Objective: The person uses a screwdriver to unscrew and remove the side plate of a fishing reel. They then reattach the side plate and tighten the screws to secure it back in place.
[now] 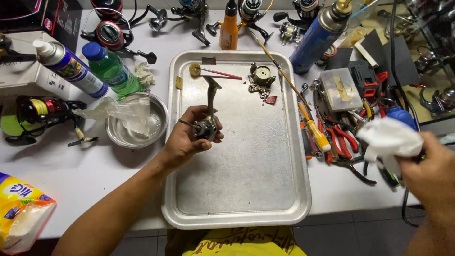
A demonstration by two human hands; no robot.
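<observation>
Holding a small grey metal fishing-reel body with its long foot stem [208, 114] pointing up, your left hand [187, 140] has its fingers and thumb wrapped tight round the lower part, and a thin shaft sticks out toward your wrist. You keep it just above the left half of the large rectangular silver metal tray [265, 189], which sits in the middle of the white table [85, 175]. Your right hand [433, 178] is off to the right of the tray, beyond the table's edge, closed on a crumpled white cloth [388, 140] that bulges out over your fingers. At the tray's far end lie a small round grey gear housing with loose parts [260, 78], a thin red-handled pick [222, 73] and a little yellow disc [195, 69]. Just left of the tray stands a round shiny steel bowl [118, 137] with a clear plastic bag [118, 111] draped into it, and behind it a green plastic bottle with a blue cap [111, 68] and a white-capped spray can [68, 66] lie tilted. To the right of the tray you have a heap of red-handled pliers [343, 140], a yellow-handled screwdriver [315, 132] and a blue gas canister [315, 40]. Several fishing reels [111, 35] line the table's far edge.
</observation>
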